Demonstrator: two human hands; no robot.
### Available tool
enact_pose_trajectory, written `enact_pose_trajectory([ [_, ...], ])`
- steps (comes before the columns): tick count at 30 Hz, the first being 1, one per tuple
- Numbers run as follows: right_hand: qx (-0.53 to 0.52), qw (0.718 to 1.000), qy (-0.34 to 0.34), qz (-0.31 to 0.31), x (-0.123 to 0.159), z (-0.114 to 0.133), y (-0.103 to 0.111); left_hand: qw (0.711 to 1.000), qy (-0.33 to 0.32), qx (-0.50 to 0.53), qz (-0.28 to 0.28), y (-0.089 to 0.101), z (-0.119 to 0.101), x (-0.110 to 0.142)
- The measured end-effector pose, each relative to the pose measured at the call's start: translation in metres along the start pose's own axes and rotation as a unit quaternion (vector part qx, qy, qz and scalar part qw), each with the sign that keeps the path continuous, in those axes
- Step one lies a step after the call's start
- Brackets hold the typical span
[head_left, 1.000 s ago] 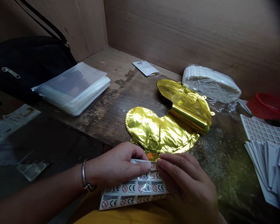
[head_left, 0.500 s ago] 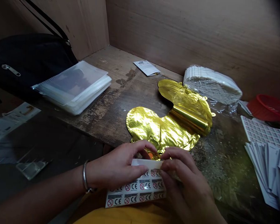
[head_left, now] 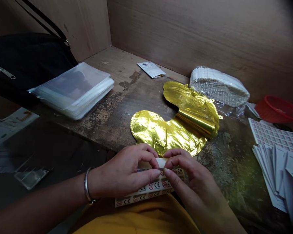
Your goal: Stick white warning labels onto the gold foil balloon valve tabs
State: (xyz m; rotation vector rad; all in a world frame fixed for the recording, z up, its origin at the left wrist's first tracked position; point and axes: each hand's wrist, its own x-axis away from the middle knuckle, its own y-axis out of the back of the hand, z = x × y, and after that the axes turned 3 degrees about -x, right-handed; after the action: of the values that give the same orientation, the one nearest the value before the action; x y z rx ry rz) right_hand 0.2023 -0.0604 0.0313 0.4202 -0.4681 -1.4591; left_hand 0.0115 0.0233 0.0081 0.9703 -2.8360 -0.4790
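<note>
Near one gold foil balloon [head_left: 168, 133], two hands [head_left: 162, 174] grip one sticker sheet [head_left: 150, 188]

Head cam only, looks fwd & down, close over work, R edge prob. vignetted.

Raised the lower edge of the sticker sheet [head_left: 157, 187] in view, baring more of the yellow cloth [head_left: 136, 221] below. Arched the thumb and fingers of the left hand [head_left: 128, 170], a second ago lying lower over the print, and drew them up to the top edge. Curled the fingers of the right hand [head_left: 196, 177], first stretched nearly straight, bringing its thumb into plain sight. Covered the orange dot, visible past the fingertips in both earlier views
</note>
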Motion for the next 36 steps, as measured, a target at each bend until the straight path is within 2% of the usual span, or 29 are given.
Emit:
enact_pose_trajectory([
  [2, 0.014, 0.999, 0.009, -0.046, 0.001, -0.001, 0.0, 1.0, 0.0, 0.006, -0.006, -0.001, 0.002, 0.0],
  [5, 0.053, 0.984, 0.024, -0.171, 0.003, -0.003, 0.004, 0.999, 0.011, 0.033, -0.012, -0.003, 0.007, 0.0],
  [6, 0.06, 0.979, 0.023, -0.193, 0.004, -0.004, 0.005, 0.999, 0.014, 0.046, -0.013, -0.004, 0.009, 0.0],
  [7, 0.062, 0.979, 0.018, -0.194, 0.006, -0.004, 0.006, 0.998, 0.017, 0.057, -0.016, -0.004, 0.01, 0.001],
  [12, 0.017, 0.994, -0.014, -0.104, 0.009, -0.004, 0.003, 0.996, 0.02, 0.083, -0.033, -0.006, 0.012, 0.002],
  [23, -0.055, 0.995, -0.044, -0.076, 0.006, -0.002, -0.004, 0.996, 0.019, 0.075, -0.038, -0.011, 0.011, 0.002],
  [26, -0.075, 0.99, -0.059, -0.101, 0.006, 0.001, 0.0, 0.997, 0.038, 0.055, -0.033, -0.014, 0.015, 0.006],
  [28, -0.093, 0.981, -0.062, -0.16, 0.003, -0.001, 0.008, 0.997, 0.062, 0.029, -0.029, -0.009, 0.016, 0.008],
  [30, -0.114, 0.964, -0.05, -0.235, -0.002, -0.006, 0.016, 0.996, 0.093, 0.001, 0.002, 0.002, 0.015, 0.009],
  [32, -0.143, 0.955, -0.064, -0.25, -0.009, -0.013, 0.02, 0.99, 0.109, -0.045, 0.079, 0.016, 0.01, 0.009],
  [34, -0.179, 0.958, -0.118, -0.191, -0.016, -0.02, 0.017, 0.979, 0.067, -0.125, 0.147, 0.026, 0.005, 0.008],
  [36, -0.226, 0.95, -0.181, -0.118, -0.022, -0.024, 0.008, 0.965, -0.023, -0.223, 0.139, 0.027, 0.005, 0.006],
])
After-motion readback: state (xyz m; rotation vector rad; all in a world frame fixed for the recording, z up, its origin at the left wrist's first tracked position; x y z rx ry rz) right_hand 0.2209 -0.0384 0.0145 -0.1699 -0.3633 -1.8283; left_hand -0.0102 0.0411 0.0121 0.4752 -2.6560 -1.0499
